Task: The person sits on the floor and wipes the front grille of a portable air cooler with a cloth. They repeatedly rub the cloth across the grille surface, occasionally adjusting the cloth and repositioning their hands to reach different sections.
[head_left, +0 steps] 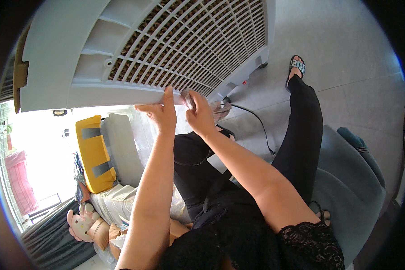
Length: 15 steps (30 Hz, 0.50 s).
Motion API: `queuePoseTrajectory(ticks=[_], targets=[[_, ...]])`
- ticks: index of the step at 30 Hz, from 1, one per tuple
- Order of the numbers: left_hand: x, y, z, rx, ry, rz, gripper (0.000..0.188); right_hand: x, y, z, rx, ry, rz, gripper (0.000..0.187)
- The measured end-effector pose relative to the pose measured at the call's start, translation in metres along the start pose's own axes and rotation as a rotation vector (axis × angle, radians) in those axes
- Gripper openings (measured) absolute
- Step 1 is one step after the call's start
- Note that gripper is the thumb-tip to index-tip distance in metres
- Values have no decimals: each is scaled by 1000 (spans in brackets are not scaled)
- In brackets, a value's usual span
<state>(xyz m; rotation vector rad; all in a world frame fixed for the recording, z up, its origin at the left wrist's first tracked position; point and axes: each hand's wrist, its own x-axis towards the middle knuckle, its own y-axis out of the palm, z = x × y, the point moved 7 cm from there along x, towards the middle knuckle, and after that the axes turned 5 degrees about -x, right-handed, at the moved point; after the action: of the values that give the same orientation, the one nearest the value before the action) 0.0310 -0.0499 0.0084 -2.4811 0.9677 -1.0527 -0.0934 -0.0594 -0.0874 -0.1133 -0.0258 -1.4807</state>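
Two bare forearms rise from the near edge to a white grilled fan panel (166, 49), its long axis running left to right, tilted. The left hand (159, 112) presses open fingers on its lower rim; the right hand (198, 114) is clamped on a small clear piece (187, 96) there. A yellow cushion (94, 153) with grey bands lies left.

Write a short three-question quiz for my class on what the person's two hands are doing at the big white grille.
1. True or false: the left hand rests on the lower edge of the white grille panel.
2. What does the right hand pinch against that edge: A a small crumpled wad, B a screwdriver, C a phone?
3. What runs over the floor from the unit's base?

Key: 1 true; 2 A, the small crumpled wad; 3 a black cable.
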Motion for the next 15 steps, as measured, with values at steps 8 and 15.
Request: queuePoseTrajectory(ticks=[8,15], targets=[[1,1,-1,23,-20,6,95,5,2,-3,138,-8,-24,51],[-2,0,3,-47,0,-5,92,-3,1,13,145,-97,32,54]])
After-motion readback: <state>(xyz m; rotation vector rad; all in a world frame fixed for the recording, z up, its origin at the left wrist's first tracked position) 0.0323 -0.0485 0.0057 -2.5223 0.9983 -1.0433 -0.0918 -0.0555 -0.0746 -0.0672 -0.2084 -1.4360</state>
